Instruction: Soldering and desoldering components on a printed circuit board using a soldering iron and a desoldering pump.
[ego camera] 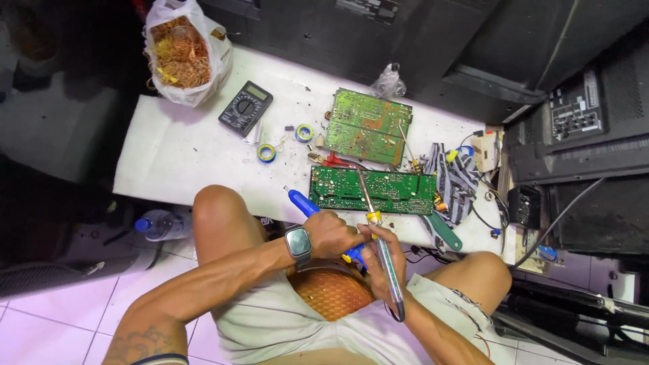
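Over lap, fingers (378,253) gripping soldering iron (382,243)

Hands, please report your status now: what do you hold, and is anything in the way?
Left hand closed on blue tool. Right hand grips soldering iron, tip over lower circuit board. Path clear; scissors beside.

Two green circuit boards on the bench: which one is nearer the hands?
The long narrow board, lying just ahead of the hands. The squarer board sits beyond it, farther up the white bench.
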